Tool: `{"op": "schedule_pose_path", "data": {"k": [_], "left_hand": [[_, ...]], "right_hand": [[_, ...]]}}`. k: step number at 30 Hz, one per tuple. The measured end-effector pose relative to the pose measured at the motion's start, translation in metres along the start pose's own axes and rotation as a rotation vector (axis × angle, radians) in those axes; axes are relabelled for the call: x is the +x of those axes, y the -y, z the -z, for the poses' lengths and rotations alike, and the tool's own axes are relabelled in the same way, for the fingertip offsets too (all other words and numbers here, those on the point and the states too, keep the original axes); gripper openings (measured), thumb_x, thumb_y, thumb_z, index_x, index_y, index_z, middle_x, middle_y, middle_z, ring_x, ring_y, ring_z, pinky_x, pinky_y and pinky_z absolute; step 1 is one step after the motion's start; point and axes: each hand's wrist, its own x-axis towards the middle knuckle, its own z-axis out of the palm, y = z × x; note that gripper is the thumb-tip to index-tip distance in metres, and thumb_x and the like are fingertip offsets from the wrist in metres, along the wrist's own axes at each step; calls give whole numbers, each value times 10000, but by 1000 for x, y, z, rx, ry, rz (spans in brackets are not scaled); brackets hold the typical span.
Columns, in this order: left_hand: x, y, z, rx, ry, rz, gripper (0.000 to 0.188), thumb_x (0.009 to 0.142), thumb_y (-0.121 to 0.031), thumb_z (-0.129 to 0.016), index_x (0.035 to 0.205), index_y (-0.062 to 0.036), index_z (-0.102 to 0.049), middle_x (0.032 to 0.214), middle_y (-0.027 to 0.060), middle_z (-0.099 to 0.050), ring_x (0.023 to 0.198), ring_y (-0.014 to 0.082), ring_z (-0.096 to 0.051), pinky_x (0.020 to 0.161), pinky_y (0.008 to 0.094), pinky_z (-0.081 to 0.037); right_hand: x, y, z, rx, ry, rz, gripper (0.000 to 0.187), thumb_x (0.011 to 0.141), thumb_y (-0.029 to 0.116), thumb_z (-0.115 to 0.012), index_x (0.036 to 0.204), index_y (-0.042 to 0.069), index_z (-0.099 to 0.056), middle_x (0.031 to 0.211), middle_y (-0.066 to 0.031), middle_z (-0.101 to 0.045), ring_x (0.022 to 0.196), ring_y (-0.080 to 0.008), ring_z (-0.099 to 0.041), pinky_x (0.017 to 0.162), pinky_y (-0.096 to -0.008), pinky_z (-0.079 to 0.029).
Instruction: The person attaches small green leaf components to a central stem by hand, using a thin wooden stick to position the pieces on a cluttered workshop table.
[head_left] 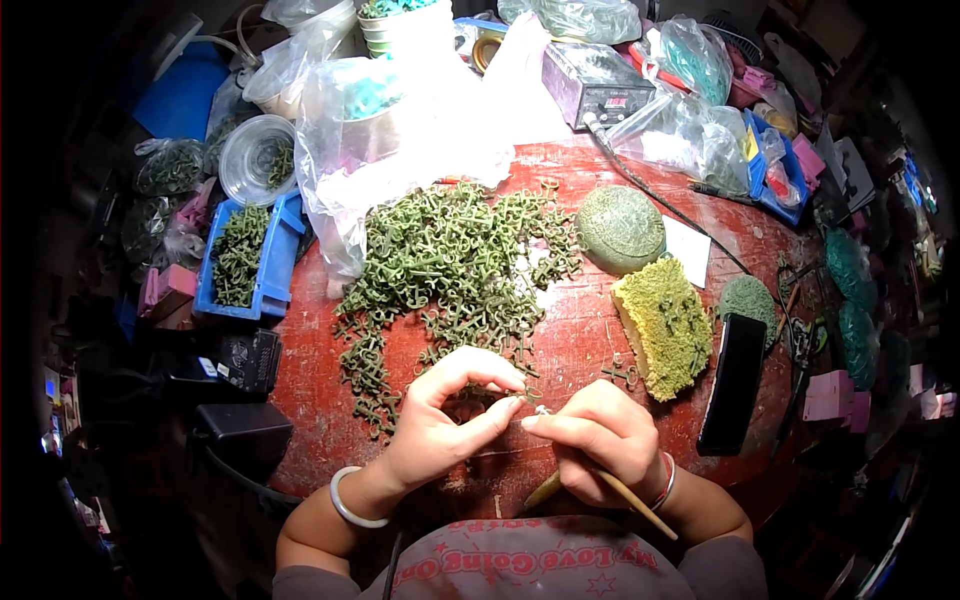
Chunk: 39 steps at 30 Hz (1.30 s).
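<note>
My left hand [450,405] is closed in a pinch, with thumb and forefinger on a small green hooked piece [530,396]. Close by on its right, my right hand [608,432] is curled round a thin wooden stick [637,502], whose end sticks out below the palm. At its thumb and forefinger tips shows a tiny whitish bit [542,410], too small to name. Just beyond both hands spreads a big heap of small green hooked pieces [440,250], with strays reaching down beside my left wrist.
Right of the heap lie a rounded green block [620,230], a yellow sponge [665,325] dotted with green pieces, and a black phone [732,385]. A blue bin [285,250] of green pieces stands left. Behind are plastic bags [335,180] and a corded control box [600,85] on the red table [310,400].
</note>
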Motion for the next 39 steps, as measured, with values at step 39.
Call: {"op": "schedule_pose_path", "data": {"k": [39], "left_hand": [[3, -2, 0, 11, 108, 33, 209, 814, 50, -723, 1018, 14, -698, 1095, 149, -705, 1056, 240, -670, 937, 349, -514]], "right_hand": [[1, -5, 1, 136, -94, -335, 176, 789, -12, -749, 948, 23, -684, 863, -110, -662, 739, -222, -633, 637, -310, -503]]}}
